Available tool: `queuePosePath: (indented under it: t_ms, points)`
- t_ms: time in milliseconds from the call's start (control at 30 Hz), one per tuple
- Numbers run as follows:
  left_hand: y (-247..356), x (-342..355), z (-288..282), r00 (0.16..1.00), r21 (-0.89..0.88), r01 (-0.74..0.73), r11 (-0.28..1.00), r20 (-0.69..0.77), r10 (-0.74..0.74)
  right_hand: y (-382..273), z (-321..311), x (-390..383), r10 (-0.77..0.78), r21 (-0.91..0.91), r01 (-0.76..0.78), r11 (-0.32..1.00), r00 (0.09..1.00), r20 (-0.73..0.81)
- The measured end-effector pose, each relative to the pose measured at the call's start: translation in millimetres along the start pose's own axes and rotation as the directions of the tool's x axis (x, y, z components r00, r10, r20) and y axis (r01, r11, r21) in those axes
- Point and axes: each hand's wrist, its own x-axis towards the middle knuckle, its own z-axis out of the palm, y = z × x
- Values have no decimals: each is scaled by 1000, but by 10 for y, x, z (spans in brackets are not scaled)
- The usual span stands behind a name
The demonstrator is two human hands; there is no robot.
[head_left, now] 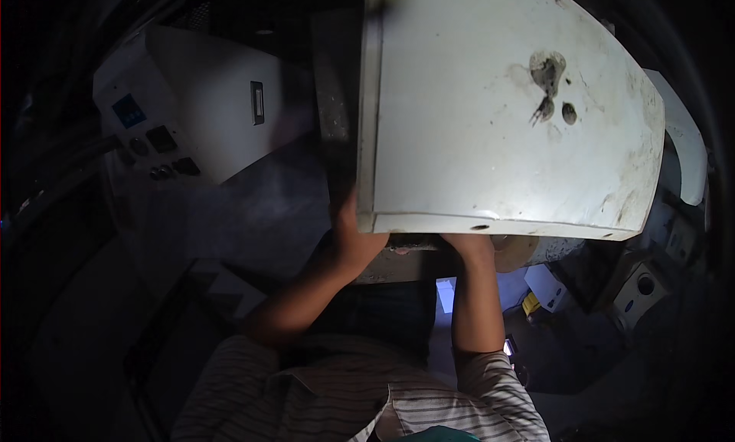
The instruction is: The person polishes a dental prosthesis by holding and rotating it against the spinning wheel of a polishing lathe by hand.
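A large white metal cover (490, 159), stained and with a dark worn patch, fills the upper middle and right in front of me. Both my hands reach in behind its lower edge. My left hand (358, 231) is at the cover's lower left corner, its fingers out of sight. Farther right, my right hand (467, 243) goes under the same edge, and its fingers are hidden as well. Between my wrists shows a dirty grey ledge (406, 267). What either hand touches behind the cover cannot be seen.
At the left stands a pale machine housing (222, 105) with a recessed handle and several controls. Another curved white cover (684, 136) sits at the far right. A white box with a round black opening (641, 293) and a yellow item (530, 304) are low on the right.
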Motion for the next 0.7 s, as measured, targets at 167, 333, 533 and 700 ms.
queuePosePath:
  t_ms: [167,333,533,700]
  points:
    - [176,-314,94,943,-393,275,877,-65,-325,144,380,302,55,384,35,923,974,-219]
    - [51,-395,136,994,-109,-52,993,-96,42,-353,-43,278,-237,2,240,971,960,-151]
    - [-62,-178,100,978,-71,-127,989,-176,113,-407,-591,39,-48,224,21,974,992,113]
    - [62,237,53,997,-171,-27,985,-74,15,-365,-908,-56,136,705,-50,708,989,-66]
